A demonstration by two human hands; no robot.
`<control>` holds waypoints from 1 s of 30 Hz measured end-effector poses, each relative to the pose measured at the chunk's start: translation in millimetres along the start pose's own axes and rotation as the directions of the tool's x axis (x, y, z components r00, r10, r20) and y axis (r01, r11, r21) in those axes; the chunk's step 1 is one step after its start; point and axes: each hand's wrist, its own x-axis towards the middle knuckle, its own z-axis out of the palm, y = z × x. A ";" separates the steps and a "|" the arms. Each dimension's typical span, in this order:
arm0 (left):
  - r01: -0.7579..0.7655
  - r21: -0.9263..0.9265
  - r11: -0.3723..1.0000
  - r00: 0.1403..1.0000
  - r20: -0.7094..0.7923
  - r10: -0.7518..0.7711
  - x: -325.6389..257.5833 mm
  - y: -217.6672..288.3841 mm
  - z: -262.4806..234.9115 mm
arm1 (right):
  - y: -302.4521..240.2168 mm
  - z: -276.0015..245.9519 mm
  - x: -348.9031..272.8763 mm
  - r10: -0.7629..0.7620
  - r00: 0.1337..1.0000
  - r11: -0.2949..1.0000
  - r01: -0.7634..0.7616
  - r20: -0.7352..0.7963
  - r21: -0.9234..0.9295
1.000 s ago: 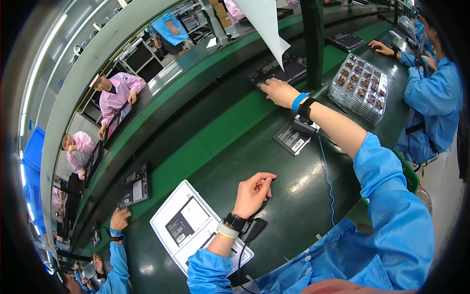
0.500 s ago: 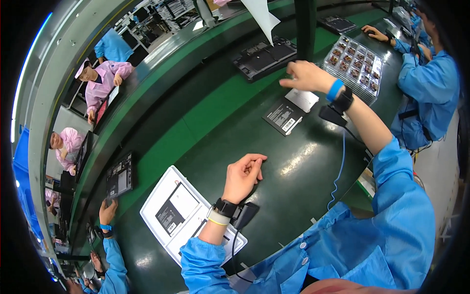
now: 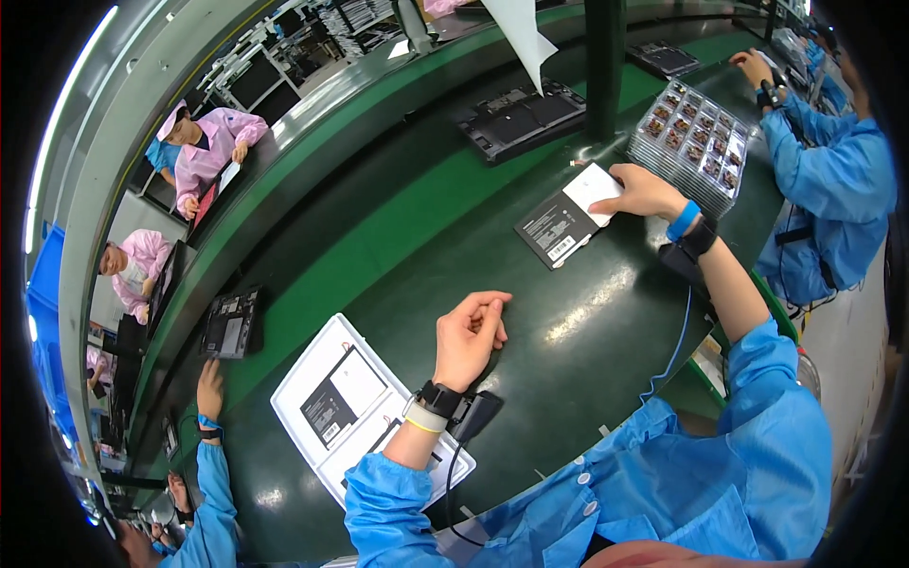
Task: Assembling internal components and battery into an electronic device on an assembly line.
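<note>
A flat battery [image 3: 552, 230], black with a white section and a printed label, lies on the dark green worktop ahead of me. My right hand [image 3: 647, 193] grips its white end, thumb across the surface and fingers at the far edge. My left hand [image 3: 471, 333] rests nearer to me on the worktop, its fingers curled and thumb against the forefinger, with nothing seen in them. Beside my left wrist is a white tray [image 3: 301, 390] holding a similar battery [image 3: 329, 413]; my forearm covers part of that tray.
A stack of clear trays with small parts [image 3: 696, 133] stands beyond my right hand. Opened black device bases [image 3: 523, 121] sit on the green conveyor strip [image 3: 407, 213]. A dark post [image 3: 604, 71] rises at the back. Co-workers sit at both sides; one's hand [image 3: 209, 388] touches a device at left.
My right hand has come down from above the worktop onto the battery's white end. My left hand stays put. At the left, a device has shifted slightly along the strip beside a co-worker's hand.
</note>
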 end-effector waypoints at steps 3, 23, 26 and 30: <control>-0.193 -0.019 0.981 0.919 -0.354 0.174 0.0 -6.2 -3.1 | -21.2 0.4 -16.1 -0.158 0.985 0.410 0.130 -0.070 0.903; -0.163 -0.377 0.912 0.977 -0.192 0.095 1.1 -12.5 -10.0 | -112.4 64.6 -47.8 -0.364 0.895 0.138 0.323 -0.256 0.936; -0.159 -0.387 0.908 0.978 -0.190 0.091 -0.5 -10.1 -10.8 | -116.6 62.6 -51.0 -0.339 0.907 0.129 0.309 -0.251 0.942; -0.157 -0.475 0.866 0.982 -0.165 0.088 -3.3 -11.3 -16.7 | -112.0 65.7 -48.7 -0.318 0.922 0.146 0.279 -0.222 0.949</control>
